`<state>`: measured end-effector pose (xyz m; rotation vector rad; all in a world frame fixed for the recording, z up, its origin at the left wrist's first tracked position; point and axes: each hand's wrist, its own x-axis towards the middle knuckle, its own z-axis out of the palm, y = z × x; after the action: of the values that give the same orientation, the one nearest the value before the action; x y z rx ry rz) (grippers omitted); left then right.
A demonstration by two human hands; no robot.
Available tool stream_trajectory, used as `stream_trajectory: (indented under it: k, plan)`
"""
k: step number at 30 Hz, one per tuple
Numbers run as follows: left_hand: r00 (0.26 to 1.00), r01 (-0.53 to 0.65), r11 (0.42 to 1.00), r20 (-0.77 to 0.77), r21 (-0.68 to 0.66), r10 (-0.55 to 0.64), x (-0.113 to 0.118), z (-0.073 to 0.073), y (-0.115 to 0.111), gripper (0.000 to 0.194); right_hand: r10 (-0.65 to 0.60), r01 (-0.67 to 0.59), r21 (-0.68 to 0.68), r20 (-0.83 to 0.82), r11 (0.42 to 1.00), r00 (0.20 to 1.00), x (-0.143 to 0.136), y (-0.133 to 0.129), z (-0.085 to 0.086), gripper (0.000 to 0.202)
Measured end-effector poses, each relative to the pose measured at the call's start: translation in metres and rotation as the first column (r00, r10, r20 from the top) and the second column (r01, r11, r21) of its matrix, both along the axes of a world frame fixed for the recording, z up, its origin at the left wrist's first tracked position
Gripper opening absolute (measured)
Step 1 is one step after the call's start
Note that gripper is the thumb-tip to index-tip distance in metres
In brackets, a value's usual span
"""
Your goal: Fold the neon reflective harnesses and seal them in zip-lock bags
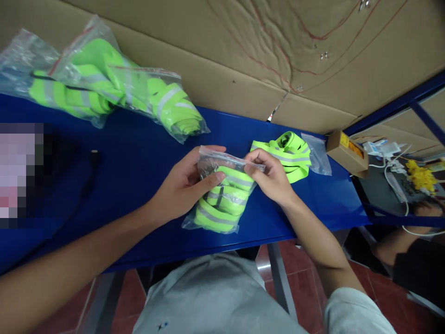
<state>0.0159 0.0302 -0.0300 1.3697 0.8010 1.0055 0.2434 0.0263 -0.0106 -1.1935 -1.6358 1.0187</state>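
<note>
A clear zip bag (222, 199) with a folded neon-yellow reflective strap inside is held in front of me, over the blue table. My left hand (189, 183) grips its left side, thumb lying across the front near the top. At the top right corner, my right hand (269, 174) pinches the bag's zip edge between thumb and fingers. Just beyond my right hand lies a loose, coiled reflective strap (292, 155), with a flat clear bag (317, 153) beside it. The fingers behind the bag are partly hidden.
Several bagged reflective straps (118, 88) are piled at the back left of the blue table (132, 153). A black cable (88, 174) lies on the left. A cardboard box (347, 153) stands at the right end. Another person's arm (399, 241) shows at the neighbouring table.
</note>
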Motion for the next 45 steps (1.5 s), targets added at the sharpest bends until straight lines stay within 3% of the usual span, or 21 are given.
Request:
stream_trajectory:
  k: [10,24,26,30,32,38,45]
  plan:
    - [0.998,0.048,0.998,-0.031,-0.03,-0.049,0.001,-0.003,0.0,0.055,0.045,-0.044,-0.017,0.052,0.999,0.998,0.002,0.0,-0.001,0.011]
    - [0.965,0.204,0.958,-0.123,-0.2,-0.231,0.005,-0.011,-0.002,0.076,0.264,-0.259,-0.062,0.088,0.964,0.961,0.004,0.002,-0.007,0.019]
    - [0.97,0.164,0.969,-0.151,-0.185,-0.193,0.006,-0.012,-0.001,0.069,0.264,-0.259,-0.068,0.082,0.964,0.961,0.004,0.003,-0.009,0.019]
    - [0.979,-0.068,0.996,-0.195,-0.059,0.055,0.007,-0.012,0.002,0.042,0.26,-0.253,-0.086,0.088,0.964,0.962,0.004,0.004,-0.01,0.018]
    - [0.979,-0.119,0.992,-0.17,-0.031,0.112,0.006,-0.012,0.004,0.032,0.252,-0.243,-0.105,0.093,0.964,0.963,0.004,0.004,-0.01,0.021]
    - [0.984,-0.084,0.996,-0.16,-0.031,0.078,0.006,-0.008,0.002,0.031,0.253,-0.247,-0.123,0.044,0.961,0.966,0.003,0.003,-0.011,0.028]
    - [0.983,-0.086,0.996,-0.161,0.001,0.085,0.005,-0.003,0.0,0.03,0.247,-0.253,0.022,0.145,0.967,0.958,0.0,0.0,-0.008,0.022]
